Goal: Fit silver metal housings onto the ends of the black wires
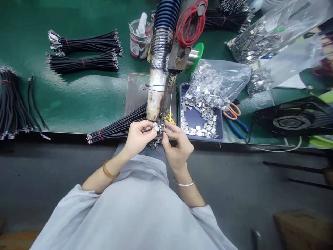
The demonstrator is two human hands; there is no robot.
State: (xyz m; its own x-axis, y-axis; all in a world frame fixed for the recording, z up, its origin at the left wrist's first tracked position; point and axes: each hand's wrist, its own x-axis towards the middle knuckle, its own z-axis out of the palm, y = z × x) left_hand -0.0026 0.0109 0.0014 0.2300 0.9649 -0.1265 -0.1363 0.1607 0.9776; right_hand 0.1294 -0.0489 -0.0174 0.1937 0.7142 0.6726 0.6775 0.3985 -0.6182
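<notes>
Apparently, one tied bundle [85, 43] at far left already carries metal connectors [54, 37]; the near bundle's [119, 125] left end shows none. The left hand [139, 137] pinches a black cable [147, 130] by the soldering iron [168, 93]; the right hand's [180, 141] grip I can't tell. Rightward, loose connectors [199, 131] lie unused in a tray [221, 130].

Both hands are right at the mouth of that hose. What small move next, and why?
Probably steady the dark cable, then ease its end toward the tip of what looks like a soldering iron, fingers clear. The left hand seems to pinch the cable, the right hand has its fingertips beside small metal pieces, and the iron points down close to both.
</notes>
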